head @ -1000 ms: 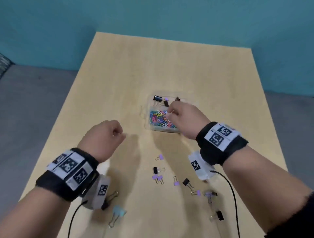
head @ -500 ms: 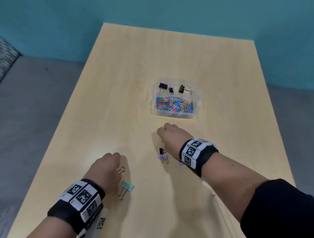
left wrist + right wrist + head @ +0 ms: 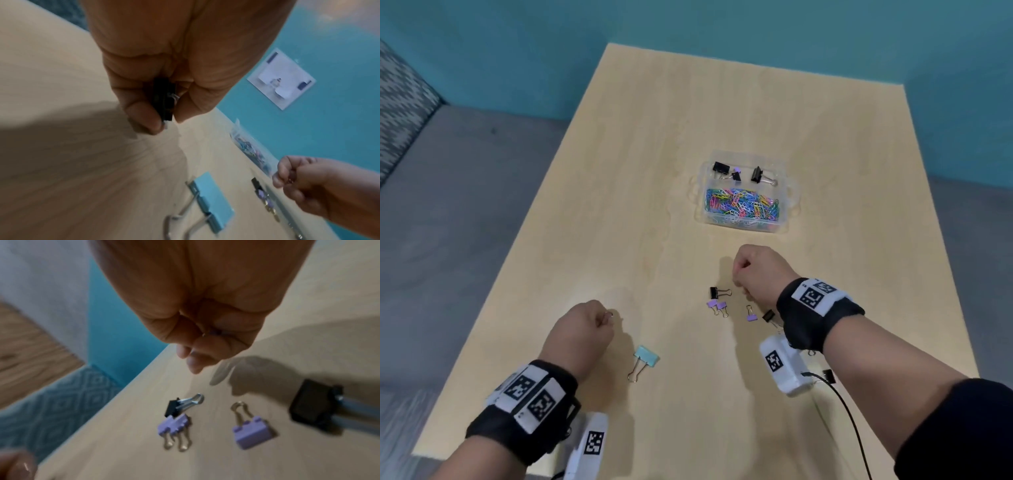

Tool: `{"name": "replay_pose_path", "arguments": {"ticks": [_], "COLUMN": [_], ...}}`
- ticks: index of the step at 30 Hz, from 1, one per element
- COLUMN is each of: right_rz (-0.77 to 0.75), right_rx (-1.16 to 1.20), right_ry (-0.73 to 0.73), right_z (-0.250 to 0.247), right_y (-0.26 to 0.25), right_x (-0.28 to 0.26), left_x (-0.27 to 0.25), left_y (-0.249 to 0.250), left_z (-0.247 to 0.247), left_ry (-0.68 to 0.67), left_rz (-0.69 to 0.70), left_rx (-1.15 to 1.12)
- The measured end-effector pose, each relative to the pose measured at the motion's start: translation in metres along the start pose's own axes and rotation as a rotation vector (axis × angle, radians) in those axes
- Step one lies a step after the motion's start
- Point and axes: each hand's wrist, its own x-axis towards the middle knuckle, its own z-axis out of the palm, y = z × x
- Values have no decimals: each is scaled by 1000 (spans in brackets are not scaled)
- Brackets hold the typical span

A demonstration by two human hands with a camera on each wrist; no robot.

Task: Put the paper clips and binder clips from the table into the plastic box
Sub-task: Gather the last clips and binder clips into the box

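Observation:
The clear plastic box sits mid-table, with coloured paper clips in its near compartment and binder clips in the far one. My left hand pinches a black binder clip between thumb and fingers just above the table. My right hand is curled, and a small purple clip shows between its fingertips. Loose on the table lie a light-blue binder clip, a small black clip, purple clips and another purple one.
A larger black clip lies close under my right wrist, and one more black clip lies by the cable near the table's right edge. The wooden table stands against a teal wall; grey floor lies to the left.
My right hand left the box, came back to the loose clips and took a small purple one. My left hand dropped to the table and picked up a black binder clip.

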Motion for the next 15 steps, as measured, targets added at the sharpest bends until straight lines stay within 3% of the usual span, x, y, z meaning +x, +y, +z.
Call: {"name": "replay_pose_path", "arguments": {"ticks": [3,7,11,15], "right_rz": [-167,-550,-636,-679], "right_rx": [-351,-901,-1054,-1099], "right_ry": [-116,-201,-299,-384], "right_z": [-1,6,6,6], "right_y": [-3,-3,-10,-17], "right_x": [-4,-7,0,3], "left_x": [-15,-39,-47,-40], "left_y": [0,11,22,38], "left_z": [-2,8,34,44], "left_ry": [21,-23,-107,-135], "left_rz": [-13,190,335,372], "left_rx": [-162,164,579,636]}}
